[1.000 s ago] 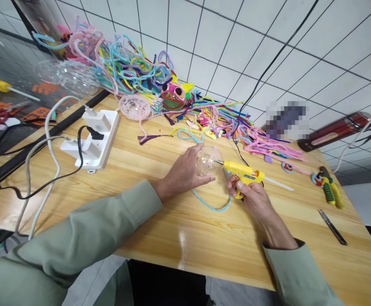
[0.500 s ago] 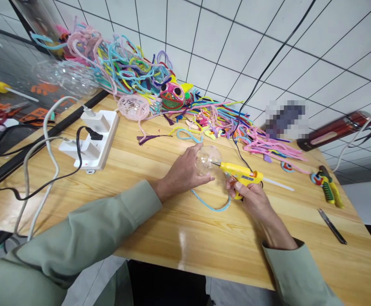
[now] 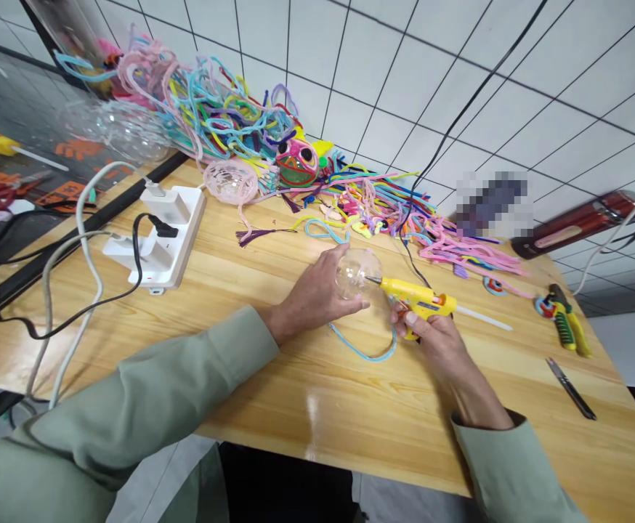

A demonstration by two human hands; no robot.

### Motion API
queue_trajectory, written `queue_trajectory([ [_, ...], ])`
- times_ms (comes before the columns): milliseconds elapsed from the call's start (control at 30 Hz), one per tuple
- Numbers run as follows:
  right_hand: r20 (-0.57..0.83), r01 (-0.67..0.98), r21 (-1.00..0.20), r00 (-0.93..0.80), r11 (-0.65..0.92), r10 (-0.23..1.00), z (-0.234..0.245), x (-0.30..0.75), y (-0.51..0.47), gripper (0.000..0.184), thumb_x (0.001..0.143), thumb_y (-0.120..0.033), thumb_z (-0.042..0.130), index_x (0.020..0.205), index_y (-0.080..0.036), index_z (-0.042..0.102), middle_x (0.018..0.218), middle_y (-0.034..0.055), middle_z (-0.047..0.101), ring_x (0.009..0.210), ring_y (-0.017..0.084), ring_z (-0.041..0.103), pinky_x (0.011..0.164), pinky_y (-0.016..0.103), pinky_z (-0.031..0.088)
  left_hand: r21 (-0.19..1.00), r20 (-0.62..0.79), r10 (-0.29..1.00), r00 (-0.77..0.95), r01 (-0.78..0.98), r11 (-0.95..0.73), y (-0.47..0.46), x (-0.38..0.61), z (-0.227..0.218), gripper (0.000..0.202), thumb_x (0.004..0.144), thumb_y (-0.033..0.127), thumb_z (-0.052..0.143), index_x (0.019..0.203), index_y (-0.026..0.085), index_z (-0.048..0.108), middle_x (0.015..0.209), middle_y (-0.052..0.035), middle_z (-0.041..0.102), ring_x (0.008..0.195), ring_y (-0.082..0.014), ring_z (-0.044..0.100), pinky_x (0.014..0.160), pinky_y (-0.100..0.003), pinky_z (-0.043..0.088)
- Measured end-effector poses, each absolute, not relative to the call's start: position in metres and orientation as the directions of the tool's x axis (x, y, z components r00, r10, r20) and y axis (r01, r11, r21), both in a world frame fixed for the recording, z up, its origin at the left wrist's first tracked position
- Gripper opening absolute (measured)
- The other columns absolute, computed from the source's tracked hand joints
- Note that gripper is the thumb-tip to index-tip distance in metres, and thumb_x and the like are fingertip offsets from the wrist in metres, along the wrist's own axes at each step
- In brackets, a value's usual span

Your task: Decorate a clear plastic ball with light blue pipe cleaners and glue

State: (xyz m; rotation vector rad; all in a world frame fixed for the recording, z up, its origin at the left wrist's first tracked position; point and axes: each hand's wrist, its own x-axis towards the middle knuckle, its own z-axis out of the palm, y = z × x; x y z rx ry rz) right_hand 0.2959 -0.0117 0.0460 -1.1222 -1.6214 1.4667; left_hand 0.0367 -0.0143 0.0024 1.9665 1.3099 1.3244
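Note:
My left hand (image 3: pixel 322 290) grips a clear plastic ball (image 3: pixel 357 270) from its left side, thumb below and fingers above. My right hand (image 3: pixel 431 333) is wrapped round the handle of a yellow hot glue gun (image 3: pixel 413 292), fingers at the trigger. The gun's metal nozzle points left and reaches the ball's right side; whether it touches cannot be made out. A white glue stick (image 3: pixel 484 317) sticks out of the gun's back end. Below the ball, a light blue pipe cleaner (image 3: pixel 364 354) curves over the wooden table (image 3: pixel 274 396).
A heap of coloured pipe cleaners (image 3: pixel 219 116) lines the wall, with a pink fish-like figure (image 3: pixel 297 161) beside it. A white power strip (image 3: pixel 179 236) with cables stands left. Pliers (image 3: pixel 568 319), a craft knife (image 3: pixel 571 388) and a red flask (image 3: pixel 584 221) lie right.
The view has shifted very slightly. The glue stick seems to reach a little further right. Both hands keep their hold on the ball and the glue gun.

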Motion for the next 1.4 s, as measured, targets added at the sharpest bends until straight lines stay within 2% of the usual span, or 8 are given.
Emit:
queue_trajectory([
  [300,-0.053,0.086,-0.996,-0.384,-0.021,0.922,0.0426,0.2959,-0.009,0.04,0.085,-0.062,0.083,0.094,-0.024,0.075,0.086,0.0039,0.069,0.065,0.017,0.052,0.066,0.034,0.046,0.751,0.472,0.876,0.097,0.476,-0.457,-0.0144,0.0372,0.0027,0.105,0.078,0.048,0.091,0.158,0.017,0.032,0.157,-0.0244,0.052,0.145,-0.0393,0.055,0.117,-0.057,0.053],
  [500,-0.048,0.126,-0.992,-0.439,0.009,0.897,0.0409,0.2919,-0.0093,0.04,0.087,-0.063,0.08,0.091,-0.024,0.076,0.08,0.0029,0.065,0.067,0.018,0.052,0.067,0.034,0.047,0.738,0.47,0.877,0.097,0.501,-0.451,-0.015,0.0371,0.0038,0.105,0.076,0.047,0.093,0.158,0.019,0.032,0.156,-0.0225,0.053,0.144,-0.0396,0.056,0.118,-0.058,0.052],
  [1000,-0.025,0.129,-0.991,-0.406,0.03,0.914,0.04,0.294,-0.0086,0.043,0.087,-0.065,0.081,0.091,-0.023,0.076,0.081,0.0031,0.067,0.066,0.017,0.053,0.066,0.033,0.047,0.728,0.48,0.87,0.114,0.501,-0.468,-0.0151,0.0367,0.0045,0.103,0.08,0.048,0.09,0.158,0.016,0.031,0.158,-0.025,0.051,0.146,-0.0397,0.055,0.118,-0.057,0.053],
  [1167,-0.056,0.149,-0.989,-0.428,0.01,0.902,0.0418,0.2923,-0.0102,0.042,0.087,-0.064,0.081,0.096,-0.024,0.076,0.087,0.0042,0.07,0.069,0.018,0.055,0.064,0.033,0.049,0.73,0.475,0.874,0.108,0.507,-0.459,-0.0154,0.0366,0.0049,0.103,0.079,0.047,0.091,0.157,0.015,0.032,0.156,-0.025,0.053,0.144,-0.0397,0.057,0.119,-0.057,0.052],
  [1400,-0.016,0.138,-0.989,-0.414,0.046,0.91,0.0415,0.2925,-0.0115,0.038,0.089,-0.062,0.08,0.093,-0.024,0.076,0.083,0.0026,0.067,0.071,0.017,0.056,0.067,0.032,0.049,0.74,0.473,0.875,0.103,0.493,-0.458,-0.015,0.0371,0.004,0.102,0.078,0.045,0.091,0.157,0.017,0.032,0.157,-0.0236,0.052,0.147,-0.0391,0.054,0.12,-0.057,0.051],
])
